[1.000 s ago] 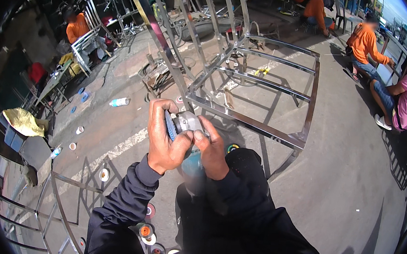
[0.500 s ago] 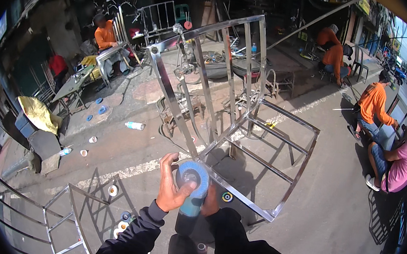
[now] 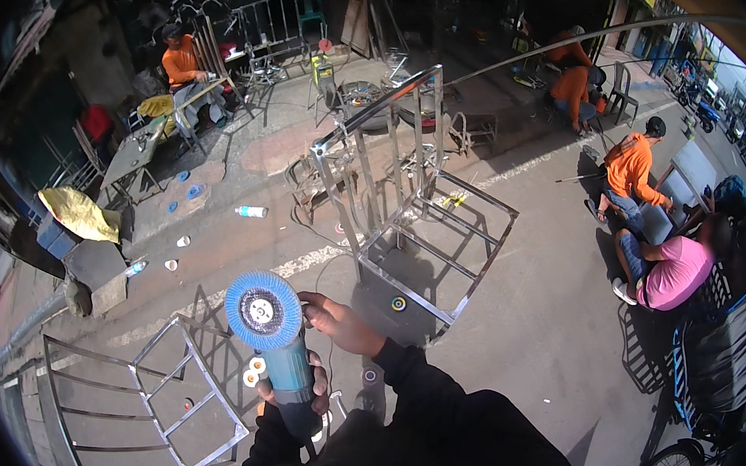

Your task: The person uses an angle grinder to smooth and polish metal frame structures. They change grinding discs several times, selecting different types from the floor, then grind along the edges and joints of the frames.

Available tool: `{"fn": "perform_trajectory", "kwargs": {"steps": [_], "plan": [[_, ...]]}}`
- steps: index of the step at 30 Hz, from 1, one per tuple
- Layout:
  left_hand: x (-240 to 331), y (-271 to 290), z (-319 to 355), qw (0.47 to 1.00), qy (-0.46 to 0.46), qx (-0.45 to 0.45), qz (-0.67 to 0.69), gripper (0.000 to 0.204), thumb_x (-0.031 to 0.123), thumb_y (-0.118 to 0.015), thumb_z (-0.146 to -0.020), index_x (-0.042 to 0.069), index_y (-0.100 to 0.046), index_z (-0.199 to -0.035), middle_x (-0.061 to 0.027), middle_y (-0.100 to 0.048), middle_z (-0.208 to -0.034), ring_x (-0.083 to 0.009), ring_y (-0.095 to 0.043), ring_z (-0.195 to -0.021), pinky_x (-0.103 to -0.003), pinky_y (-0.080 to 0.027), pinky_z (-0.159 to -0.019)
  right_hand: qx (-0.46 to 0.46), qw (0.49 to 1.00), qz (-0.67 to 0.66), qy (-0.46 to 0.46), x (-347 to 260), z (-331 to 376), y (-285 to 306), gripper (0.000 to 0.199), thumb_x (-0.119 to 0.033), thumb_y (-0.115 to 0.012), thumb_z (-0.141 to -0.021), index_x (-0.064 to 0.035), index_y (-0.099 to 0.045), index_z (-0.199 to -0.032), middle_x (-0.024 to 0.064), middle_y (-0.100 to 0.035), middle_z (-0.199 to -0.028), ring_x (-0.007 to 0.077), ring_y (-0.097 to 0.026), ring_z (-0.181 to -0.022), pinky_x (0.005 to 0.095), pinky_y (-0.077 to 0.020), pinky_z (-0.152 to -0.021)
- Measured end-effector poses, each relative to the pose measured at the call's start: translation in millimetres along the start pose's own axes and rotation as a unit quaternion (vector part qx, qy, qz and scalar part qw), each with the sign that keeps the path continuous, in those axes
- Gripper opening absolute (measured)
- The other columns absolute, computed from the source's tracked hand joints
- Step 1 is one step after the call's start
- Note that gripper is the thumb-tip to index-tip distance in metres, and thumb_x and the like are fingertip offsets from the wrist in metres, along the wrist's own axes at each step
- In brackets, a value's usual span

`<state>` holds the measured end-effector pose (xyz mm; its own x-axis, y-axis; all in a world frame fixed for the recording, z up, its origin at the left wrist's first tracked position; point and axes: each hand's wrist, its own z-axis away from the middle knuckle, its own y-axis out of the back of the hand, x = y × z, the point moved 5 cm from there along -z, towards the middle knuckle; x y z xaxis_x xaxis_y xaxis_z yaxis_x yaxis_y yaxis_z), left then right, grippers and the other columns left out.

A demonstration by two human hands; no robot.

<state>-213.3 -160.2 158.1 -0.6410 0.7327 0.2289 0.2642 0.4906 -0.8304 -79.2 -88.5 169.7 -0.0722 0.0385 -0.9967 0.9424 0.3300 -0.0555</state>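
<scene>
Down at chest height, I'm holding up an angle grinder [image 3: 285, 350] with its blue flap disc [image 3: 263, 310] facing me. My left hand [image 3: 293, 391] is wrapping its fingers tight around the teal body of the tool, and my right hand [image 3: 339, 322] is gripping the head just beside the disc, thumb and fingers closed on it. Both sleeves are dark. Beyond the grinder, a tall steel frame [image 3: 417, 237] is standing on the pavement, open bars all round, nothing sitting inside it. Lower left, a flat steel grille [image 3: 142, 390] is lying on the ground, with spare discs [image 3: 254, 371] scattered near it. A plastic bottle [image 3: 251, 211] is lying on its side farther out; I can't tell whether it's holding anything. Off to the right, a person in pink [image 3: 675, 271] is sitting near a person in orange [image 3: 630, 172].
</scene>
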Motion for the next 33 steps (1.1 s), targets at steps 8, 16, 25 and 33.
{"fn": "perform_trajectory", "kwargs": {"steps": [8,16,25,33], "plan": [[66.6,-52.1,-10.1,0.936,-0.217,0.218,-0.174,0.082,0.049,-0.071,-0.089,-0.001,-0.033,-0.142,-0.0155,-0.052,-0.115,-0.0291,-0.059,-0.099,-0.046,-0.053,-0.08,-0.151,0.898,0.403,0.097,-74.4,111.2,-36.7,0.089,-0.034,-0.075,-0.088,-0.0089,-0.027,-0.159,0.0185,-0.072,-0.101,0.0343,-0.071,-0.089,0.041,-0.0554,-0.079],[36.5,-35.6,-44.7,0.97,-0.234,0.068,-0.013,0.079,0.033,-0.076,-0.087,-0.005,-0.033,-0.141,-0.0104,-0.052,-0.115,-0.0216,-0.058,-0.1,-0.04,-0.053,-0.09,-0.108,0.797,0.497,0.326,-89.4,133.9,-17.7,0.078,-0.046,-0.065,-0.093,-0.0304,-0.03,-0.161,0.0113,-0.061,-0.097,0.0293,-0.069,-0.077,0.0415,-0.054,-0.071],[-55.6,-6.8,-77.2,0.966,-0.12,0.214,-0.077,0.08,0.042,-0.072,-0.09,-0.005,-0.032,-0.142,-0.0111,-0.05,-0.112,-0.0209,-0.056,-0.098,-0.04,-0.051,-0.085,-0.155,0.884,0.315,0.31,-88.7,170.4,47.7,0.068,-0.024,-0.068,-0.08,-0.0279,-0.053,-0.146,0.0159,-0.064,-0.081,0.0351,-0.07,-0.068,0.0484,-0.0549,-0.063],[-68.5,-5.0,-87.7,0.836,-0.3,0.394,-0.235,0.087,0.04,-0.074,-0.089,-0.003,-0.028,-0.15,-0.0136,-0.052,-0.118,-0.0224,-0.059,-0.104,-0.04,-0.053,-0.086,-0.25,0.897,0.263,0.253,-79.6,151.6,77.9,0.071,-0.024,-0.07,-0.085,-0.0323,-0.046,-0.151,0.0133,-0.062,-0.089,0.0316,-0.068,-0.08,0.0434,-0.0559,-0.069]]}}
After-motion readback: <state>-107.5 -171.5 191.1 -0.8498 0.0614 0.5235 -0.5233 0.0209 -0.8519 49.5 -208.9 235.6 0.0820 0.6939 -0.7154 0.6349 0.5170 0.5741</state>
